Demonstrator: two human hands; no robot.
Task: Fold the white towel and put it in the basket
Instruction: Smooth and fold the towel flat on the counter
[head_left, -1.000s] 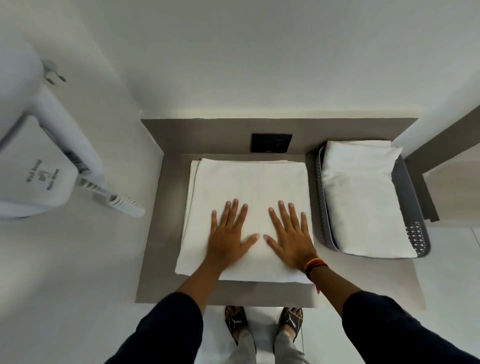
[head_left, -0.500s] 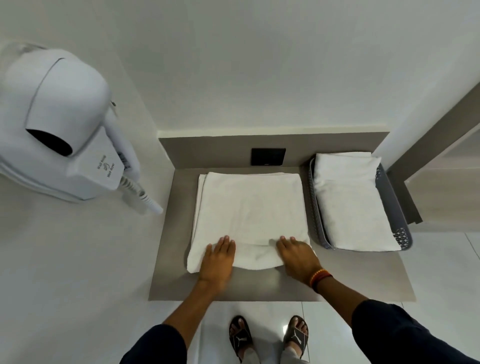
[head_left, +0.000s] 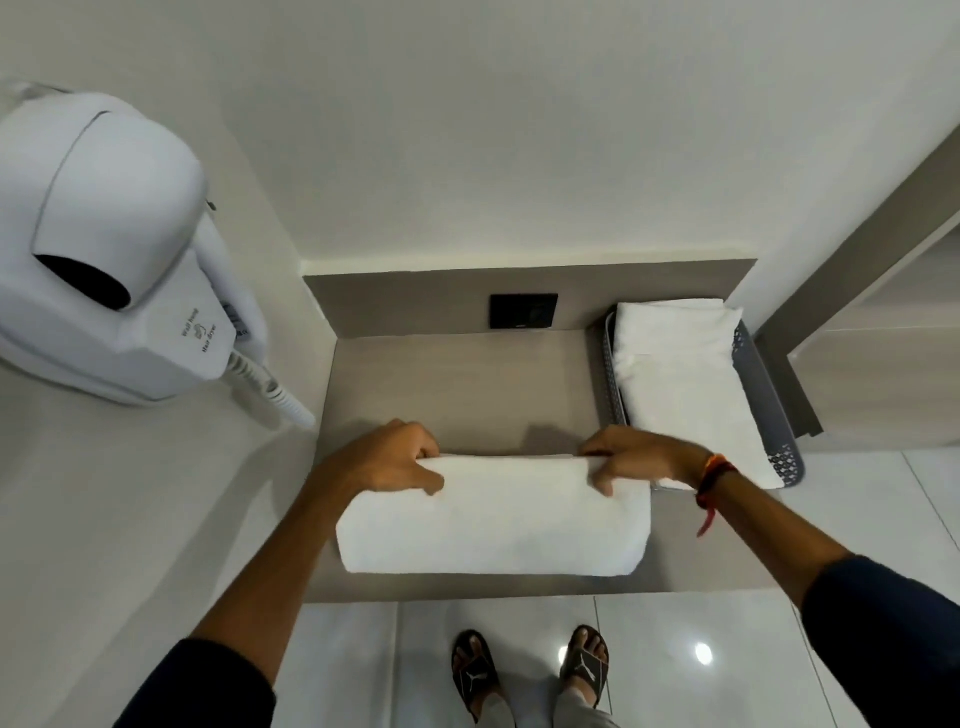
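The white towel (head_left: 493, 519) is a thick folded band, held up over the near half of the grey-brown counter (head_left: 457, 384). My left hand (head_left: 387, 457) grips its upper left edge and my right hand (head_left: 636, 457) grips its upper right edge, thumbs on the near face. The grey perforated basket (head_left: 763, 395) stands at the counter's right end, beyond my right hand. Another folded white towel (head_left: 685, 374) lies inside it.
A white wall-mounted hair dryer (head_left: 114, 254) with a coiled cord hangs on the left wall. A black socket plate (head_left: 523, 310) sits in the counter's back panel. Below the counter edge are my sandalled feet (head_left: 530, 670) on glossy tiles.
The towel went from lying flat and wide on the counter to a narrow folded band. My hands moved from its near edge, took hold, and lifted it.
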